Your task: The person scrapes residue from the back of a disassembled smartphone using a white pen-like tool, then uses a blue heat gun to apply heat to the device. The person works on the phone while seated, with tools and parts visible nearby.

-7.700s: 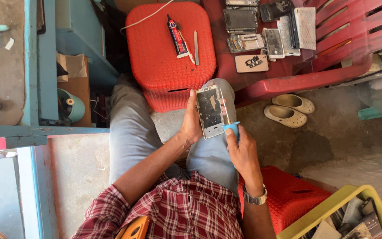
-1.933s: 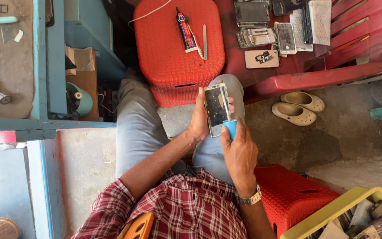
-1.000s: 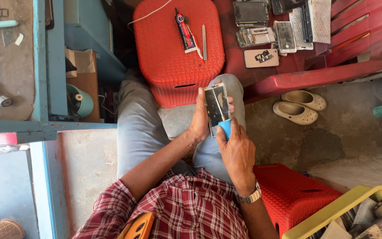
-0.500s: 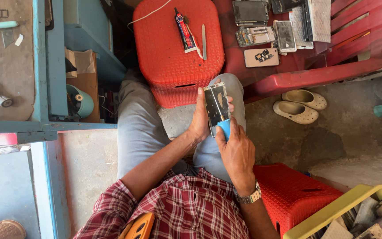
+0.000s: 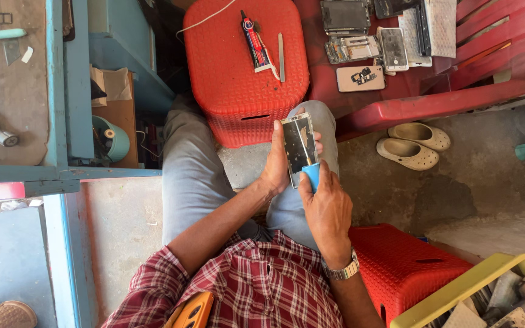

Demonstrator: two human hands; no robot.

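At frame centre, over the lap, I note the left hand [image 5: 276, 167] closed round the opened phone [image 5: 299, 147] and the right hand [image 5: 326, 203] gripping a blue-handled tool [image 5: 312, 173] against it; a slip could gouge the internals.

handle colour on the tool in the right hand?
Blue handle on the tool, gripped by the right hand; head view shows it.
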